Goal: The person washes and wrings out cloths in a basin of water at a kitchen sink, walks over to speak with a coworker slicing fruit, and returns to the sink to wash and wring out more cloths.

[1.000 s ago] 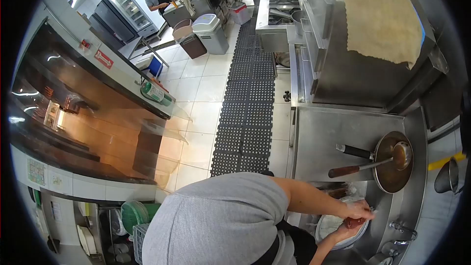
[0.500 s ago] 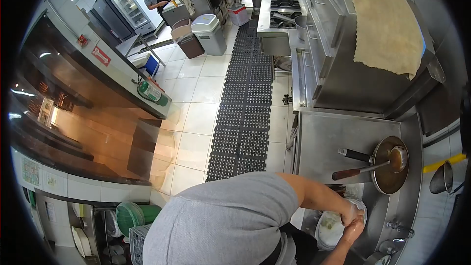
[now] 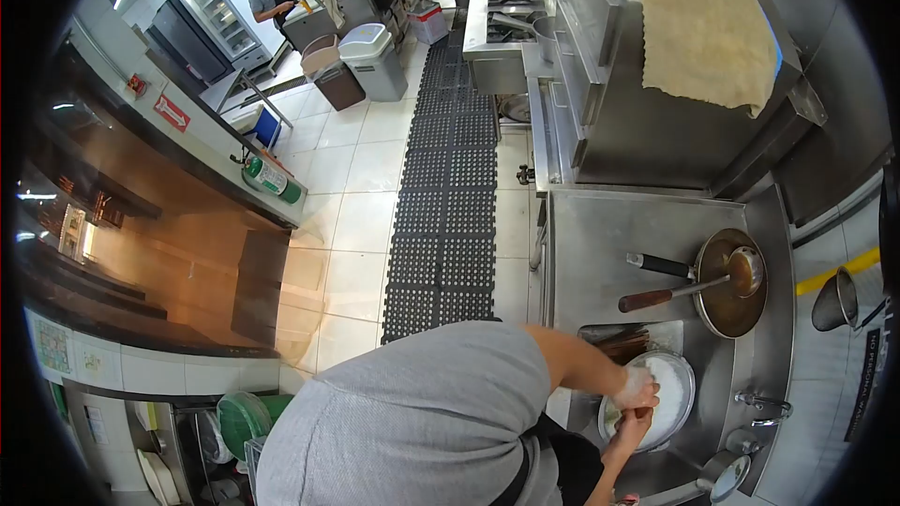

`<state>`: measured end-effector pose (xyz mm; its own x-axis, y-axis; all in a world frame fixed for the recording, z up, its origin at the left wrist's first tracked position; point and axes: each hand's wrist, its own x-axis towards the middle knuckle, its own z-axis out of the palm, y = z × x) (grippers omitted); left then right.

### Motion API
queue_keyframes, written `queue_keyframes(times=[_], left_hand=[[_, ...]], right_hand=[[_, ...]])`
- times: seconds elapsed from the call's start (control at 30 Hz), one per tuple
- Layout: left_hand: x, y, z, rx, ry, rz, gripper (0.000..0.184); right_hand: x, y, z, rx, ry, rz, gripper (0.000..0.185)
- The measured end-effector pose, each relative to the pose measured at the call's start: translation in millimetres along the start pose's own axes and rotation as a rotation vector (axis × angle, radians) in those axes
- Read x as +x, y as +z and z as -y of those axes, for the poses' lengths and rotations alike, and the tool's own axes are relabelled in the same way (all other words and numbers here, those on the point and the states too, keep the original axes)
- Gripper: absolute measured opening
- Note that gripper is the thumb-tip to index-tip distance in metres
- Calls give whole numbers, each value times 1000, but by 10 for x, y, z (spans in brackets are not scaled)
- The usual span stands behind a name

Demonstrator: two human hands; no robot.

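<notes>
My left hand [image 3: 639,388], wet with white suds, is closed over the near side of a round metal bowl [image 3: 692,390] in the sink. Against it presses my right hand [image 3: 635,424], its fingers closed too. Whatever lies between the two hands is hidden. White foamy suds [image 3: 669,403] fill much of the bowl. A bundle of thin brown sticks [image 3: 626,345] lies beside the bowl, at the sink's edge.
On the steel counter [image 3: 647,225] sit a pan [image 3: 714,314] and a wooden-handled ladle [image 3: 747,272] resting in it. A faucet [image 3: 764,406] and a small saucepan [image 3: 726,476] are at the right. Another person [image 3: 269,2] stands far back. A black mat [image 3: 441,215] runs along the floor.
Both hands have shifted toward the bowl's near side, so more of the suds shows at its far side. The whole view has moved slightly.
</notes>
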<state>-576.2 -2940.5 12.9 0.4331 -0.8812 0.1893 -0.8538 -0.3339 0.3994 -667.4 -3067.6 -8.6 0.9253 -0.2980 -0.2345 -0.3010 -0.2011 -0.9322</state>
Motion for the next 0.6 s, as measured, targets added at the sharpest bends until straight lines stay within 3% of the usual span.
queue_keyframes(times=[0.03,0.07,0.1,0.13,0.17,0.2,0.23,0.3,0.33,0.37,0.43,0.5,0.6], left_hand=[[21,85,-71,-172,-265,106,23],[45,167,-114,-170,-412,107,11],[69,83,-121,-168,-404,111,11],[120,-101,-135,-621,-516,412,8],[150,-197,-141,-1067,-616,724,9],[208,-132,-148,-1309,-759,823,8],[234,-174,-164,-1302,-752,842,8],[327,-284,-191,-1023,-589,775,10],[405,-197,-204,-793,-532,732,8],[430,-158,-228,-782,-525,743,8],[355,-436,-390,-148,-306,294,15],[411,-111,-198,-79,-121,255,23],[442,158,-68,4,130,167,15]], right_hand=[[-25,-11,75,-270,-249,-19,18],[-40,-53,167,-265,-252,-24,18],[-268,4,855,-692,-618,-131,20],[-405,-5,1214,-1128,-976,-241,23],[-350,-81,1110,-1128,-963,-255,23],[-243,-210,925,-1105,-842,-68,22],[-186,-307,862,-1073,-719,111,21],[-62,-406,736,-931,-754,117,21],[-9,-417,655,-913,-651,101,19],[63,-410,606,-889,-559,88,18],[71,-345,514,-789,-438,87,18],[131,-271,154,-373,-366,-56,23],[225,-241,-314,-509,-358,-106,26]])
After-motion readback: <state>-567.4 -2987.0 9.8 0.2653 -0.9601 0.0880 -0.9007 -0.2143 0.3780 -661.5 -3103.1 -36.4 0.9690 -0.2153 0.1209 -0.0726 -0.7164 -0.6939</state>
